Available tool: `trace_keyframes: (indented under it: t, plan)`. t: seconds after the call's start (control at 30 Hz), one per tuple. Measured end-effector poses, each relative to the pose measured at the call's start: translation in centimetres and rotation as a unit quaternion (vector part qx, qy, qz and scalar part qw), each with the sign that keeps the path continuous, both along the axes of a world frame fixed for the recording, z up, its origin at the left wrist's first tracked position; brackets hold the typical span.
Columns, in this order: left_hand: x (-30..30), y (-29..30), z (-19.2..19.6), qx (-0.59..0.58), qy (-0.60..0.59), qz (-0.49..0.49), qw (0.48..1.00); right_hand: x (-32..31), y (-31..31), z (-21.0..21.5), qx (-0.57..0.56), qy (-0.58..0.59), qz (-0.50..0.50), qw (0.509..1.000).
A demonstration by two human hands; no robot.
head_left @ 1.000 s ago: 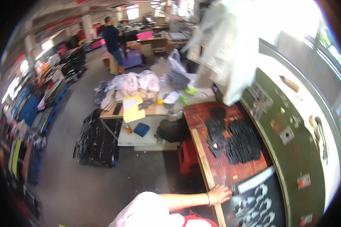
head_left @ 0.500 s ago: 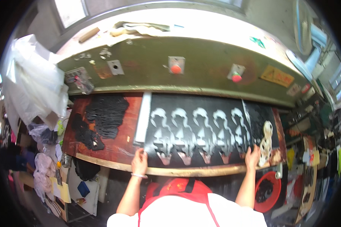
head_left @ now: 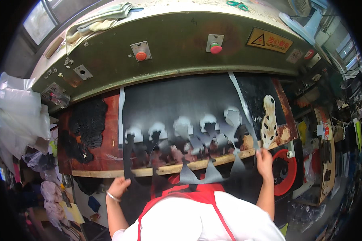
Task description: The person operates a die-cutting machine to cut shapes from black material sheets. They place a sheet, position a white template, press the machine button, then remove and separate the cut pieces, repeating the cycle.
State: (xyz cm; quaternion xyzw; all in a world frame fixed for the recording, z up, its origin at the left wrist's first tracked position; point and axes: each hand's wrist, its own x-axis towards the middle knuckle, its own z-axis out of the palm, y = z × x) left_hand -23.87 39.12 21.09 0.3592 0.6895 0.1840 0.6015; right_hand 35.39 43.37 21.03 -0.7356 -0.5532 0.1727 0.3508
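A black rubber-like sheet with a row of curved cut-outs lies across the bench, its near part hanging over the wooden front edge toward my red apron. My left hand is closed with thumb and fingers pressed on the sheet's near left corner. On the near right side, my right hand pinches the sheet's edge just past the bench. Pale grey and pinkish surface shows through the cut-outs. Dark cut pieces lie in a pile on the reddish board at left. A cream strip with dark holes lies right of the sheet.
Behind the bench rises a green machine beam with a red button, a second red button and a yellow warning sign. A red basin holding black scraps stands below right. Clear plastic bags hang at far left.
The sheet has slid toward me, so its cut-outs now reach over the bench's front edge. Both hands came nearer with it, the left moving farther left. My view has shifted too.
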Motion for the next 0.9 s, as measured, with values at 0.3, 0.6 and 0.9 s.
trace_keyframes:
  t: [0.3, 0.6, 0.9]
  plan:
    - [-1.7, 8.4, -1.1, 0.191, -0.195, 0.184, 0.944, 2.8, 1.4, -1.5, 0.031, -0.215, -0.134, 0.967]
    - [0.0, 19.1, -3.3, 0.209, 0.438, -0.016, 0.874, 7.7, 6.9, -3.9, -0.036, -0.202, -0.087, 0.975]
    - [2.6, 13.7, -5.7, 0.226, 0.576, -0.05, 0.784, 8.0, 7.3, 1.3, 0.093, 0.541, -0.02, 0.836]
